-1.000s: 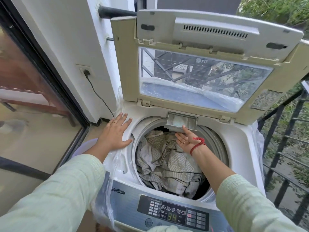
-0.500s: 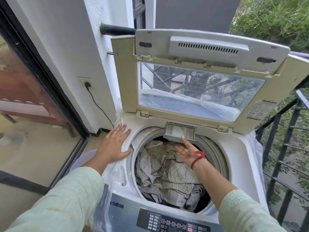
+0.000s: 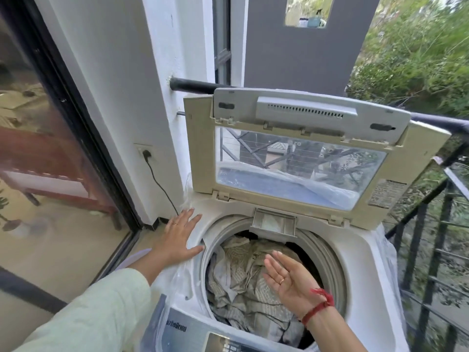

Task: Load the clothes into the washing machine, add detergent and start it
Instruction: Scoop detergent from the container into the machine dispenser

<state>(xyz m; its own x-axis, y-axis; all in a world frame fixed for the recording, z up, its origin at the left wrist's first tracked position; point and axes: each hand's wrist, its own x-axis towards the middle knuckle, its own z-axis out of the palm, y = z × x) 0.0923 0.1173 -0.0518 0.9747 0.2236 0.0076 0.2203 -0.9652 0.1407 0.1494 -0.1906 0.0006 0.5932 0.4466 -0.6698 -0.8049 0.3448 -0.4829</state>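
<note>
Currently | left hand (image 3: 177,240) flat on washing machine (image 3: 368,262), fingers (image 3: 188,220) straight | right hand (image 3: 289,278) relaxed, palm-up over clothes (image 3: 241,275)

Plugged wall socket (image 3: 144,152), glass door (image 3: 38,224), black railing (image 3: 446,123), green bushes (image 3: 418,52)

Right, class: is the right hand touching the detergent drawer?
Apart. The head view shows the right hand open above the clothes, with cloth showing between it and the detergent drawer.

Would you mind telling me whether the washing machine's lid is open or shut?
Open: the lid stands raised upright, and the clothes in the drum below lie exposed.
</note>
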